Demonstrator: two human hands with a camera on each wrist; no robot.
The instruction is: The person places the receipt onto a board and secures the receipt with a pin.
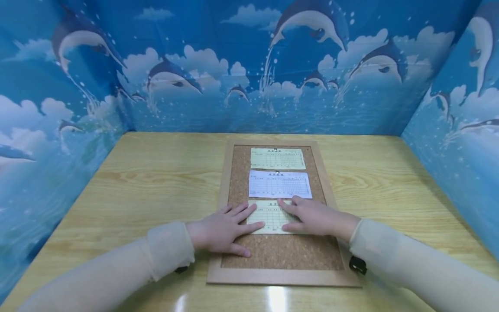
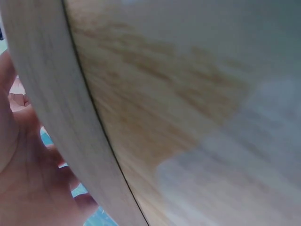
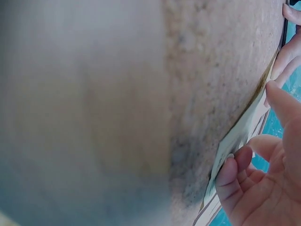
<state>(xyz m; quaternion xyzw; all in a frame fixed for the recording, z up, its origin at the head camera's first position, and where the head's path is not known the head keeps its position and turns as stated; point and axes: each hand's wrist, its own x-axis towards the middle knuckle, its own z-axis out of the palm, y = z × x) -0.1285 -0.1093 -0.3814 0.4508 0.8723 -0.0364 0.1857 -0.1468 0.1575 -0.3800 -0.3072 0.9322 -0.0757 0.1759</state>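
A cork board point(image 1: 280, 255) with a wooden frame lies on the table. Two printed slips are fixed on it one above the other: a pale yellow slip point(image 1: 277, 159) at the top and a white slip point(image 1: 280, 184) below. Under them lies another yellow slip point(image 1: 269, 219). My left hand point(image 1: 220, 229) rests with spread fingers on its left edge and the cork. My right hand point(image 1: 317, 217) touches its right side, index finger near the top middle, thumb lower down. In the right wrist view, the other fingers of the right hand point(image 3: 268, 197) bend inward beside the slip.
The wooden table point(image 1: 171, 173) extends around the board. Small metal clips or pins point(image 1: 277, 172) show at the top middle of the upper slips. A blue dolphin-print curtain point(image 1: 234, 65) encloses the table at the back and sides.
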